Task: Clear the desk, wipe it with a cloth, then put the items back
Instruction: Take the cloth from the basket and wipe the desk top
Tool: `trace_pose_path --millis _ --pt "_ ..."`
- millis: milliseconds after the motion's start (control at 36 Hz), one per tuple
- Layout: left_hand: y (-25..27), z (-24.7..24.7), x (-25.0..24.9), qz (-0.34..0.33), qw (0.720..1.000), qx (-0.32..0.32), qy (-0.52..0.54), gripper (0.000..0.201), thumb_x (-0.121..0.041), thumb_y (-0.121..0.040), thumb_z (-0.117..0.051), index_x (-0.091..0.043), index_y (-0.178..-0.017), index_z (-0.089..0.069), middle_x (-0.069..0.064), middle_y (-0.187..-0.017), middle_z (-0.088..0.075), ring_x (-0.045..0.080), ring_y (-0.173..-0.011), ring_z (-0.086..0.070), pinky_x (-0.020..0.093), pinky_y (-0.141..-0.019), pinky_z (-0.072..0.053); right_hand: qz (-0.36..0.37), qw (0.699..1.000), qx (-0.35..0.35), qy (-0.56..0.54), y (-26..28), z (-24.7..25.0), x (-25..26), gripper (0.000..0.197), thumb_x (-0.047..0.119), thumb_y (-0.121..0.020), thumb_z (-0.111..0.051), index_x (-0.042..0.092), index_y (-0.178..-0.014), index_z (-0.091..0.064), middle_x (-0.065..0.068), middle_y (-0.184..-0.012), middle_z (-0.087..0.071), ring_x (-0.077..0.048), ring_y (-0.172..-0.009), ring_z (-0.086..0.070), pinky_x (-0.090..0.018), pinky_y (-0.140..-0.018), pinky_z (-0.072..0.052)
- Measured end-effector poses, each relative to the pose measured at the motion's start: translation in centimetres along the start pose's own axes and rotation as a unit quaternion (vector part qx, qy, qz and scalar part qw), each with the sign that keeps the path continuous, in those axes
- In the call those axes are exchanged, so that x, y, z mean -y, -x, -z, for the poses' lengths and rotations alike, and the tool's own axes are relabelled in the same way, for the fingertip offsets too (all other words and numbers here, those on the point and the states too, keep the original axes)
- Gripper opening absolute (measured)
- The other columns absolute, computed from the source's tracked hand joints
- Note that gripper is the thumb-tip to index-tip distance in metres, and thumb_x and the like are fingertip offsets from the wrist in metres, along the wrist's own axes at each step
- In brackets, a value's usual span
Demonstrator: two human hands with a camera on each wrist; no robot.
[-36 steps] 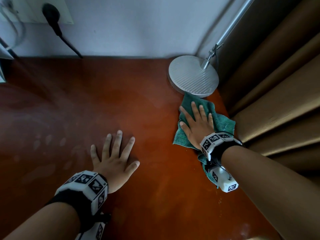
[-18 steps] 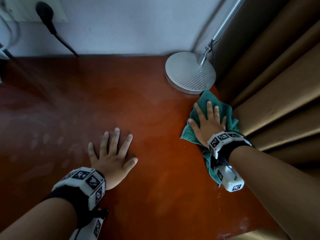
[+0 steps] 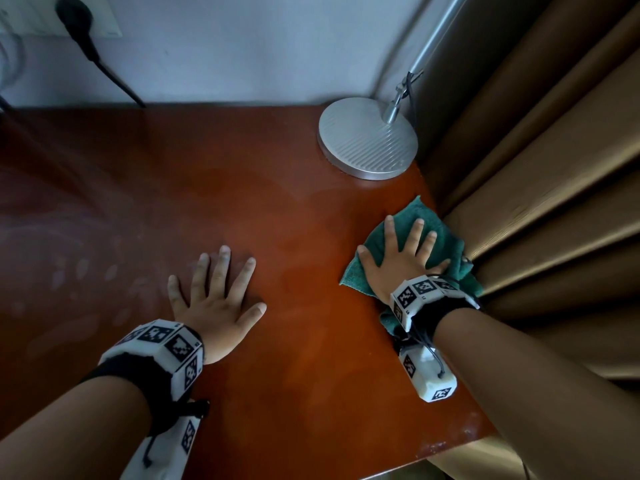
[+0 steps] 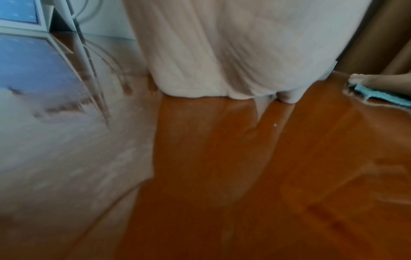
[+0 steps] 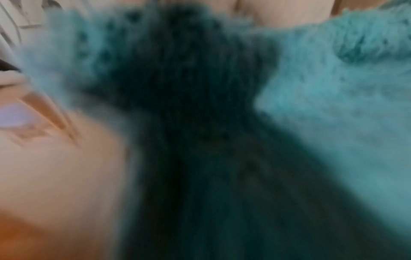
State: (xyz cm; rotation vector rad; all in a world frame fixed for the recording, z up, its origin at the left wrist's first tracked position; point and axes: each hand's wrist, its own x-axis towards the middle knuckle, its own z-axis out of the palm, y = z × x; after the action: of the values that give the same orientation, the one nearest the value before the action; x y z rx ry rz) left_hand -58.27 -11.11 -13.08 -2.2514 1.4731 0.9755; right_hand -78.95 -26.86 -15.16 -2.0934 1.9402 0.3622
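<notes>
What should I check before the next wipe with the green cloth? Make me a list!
1. The right hand lies flat on the green cloth: ok.
2. The left hand lies flat on the desk, apart from the green cloth: ok.
3. Bare desk shows between the green cloth and the lamp base: ok.
4. Green cloth clear of the curtain: cannot tell; its right edge reaches the folds.
5. Left part of the desk clean: not ok, pale smudges show.
6. Desk cleared: not ok, the lamp base stands at the back right corner.
</notes>
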Motion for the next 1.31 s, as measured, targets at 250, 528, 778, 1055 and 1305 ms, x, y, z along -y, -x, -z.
trace_pose_path --millis 250,528,778,1055,1305 --pt "-0.1 0.0 0.0 0.010 1.000 -0.002 -0.004 0.067 -0.063 -0.091 -0.010 -0.042 -0.137 0.034 -0.004 -0.143 0.048 0.023 -0.137 0.036 0.057 -0.111 0.014 0.011 1.000 0.012 0.009 1.9 -0.6 -0.6 0.076 0.074 -0.084 -0.011 0.041 -0.144 0.023 -0.006 -0.154 0.029 -0.033 -0.142 0.022 -0.068 -0.108 0.001" --pt "-0.1 -0.1 0.0 0.015 1.000 -0.008 -0.010 0.066 -0.064 -0.091 -0.009 -0.042 -0.137 0.033 -0.004 -0.143 0.047 0.023 -0.138 0.034 0.058 -0.111 0.012 0.017 1.000 0.004 0.025 3.5 -1.6 -2.1 0.074 0.075 -0.083 -0.007 0.044 -0.142 0.024 -0.004 -0.155 0.028 -0.031 -0.143 0.020 -0.069 -0.109 -0.002" --pt "-0.1 0.0 -0.1 0.015 1.000 -0.003 -0.007 0.067 -0.064 -0.091 -0.010 -0.042 -0.138 0.033 -0.004 -0.142 0.048 0.024 -0.138 0.034 0.057 -0.111 0.013 0.020 0.999 -0.003 0.041 6.1 -2.6 -4.0 0.074 0.074 -0.083 -0.006 0.042 -0.143 0.025 -0.005 -0.155 0.028 -0.031 -0.144 0.019 -0.067 -0.109 -0.004" --pt "0.1 0.1 -0.1 0.013 1.000 -0.001 0.000 0.067 -0.065 -0.091 -0.010 -0.042 -0.137 0.033 -0.004 -0.142 0.048 0.024 -0.138 0.035 0.057 -0.111 0.013 0.025 0.999 -0.003 0.032 9.3 -3.6 -5.5 0.077 0.074 -0.082 -0.005 0.039 -0.144 0.024 -0.007 -0.155 0.028 -0.033 -0.143 0.019 -0.067 -0.110 -0.003" --pt "0.1 0.0 -0.1 0.016 1.000 -0.010 -0.005 0.067 -0.064 -0.091 -0.010 -0.042 -0.137 0.033 -0.004 -0.144 0.047 0.024 -0.139 0.033 0.057 -0.112 0.012 0.049 0.998 -0.003 0.047 12.2 -4.9 -6.6 0.079 0.074 -0.075 0.010 0.036 -0.141 0.031 -0.010 -0.154 0.029 -0.035 -0.143 0.021 -0.067 -0.109 -0.003"
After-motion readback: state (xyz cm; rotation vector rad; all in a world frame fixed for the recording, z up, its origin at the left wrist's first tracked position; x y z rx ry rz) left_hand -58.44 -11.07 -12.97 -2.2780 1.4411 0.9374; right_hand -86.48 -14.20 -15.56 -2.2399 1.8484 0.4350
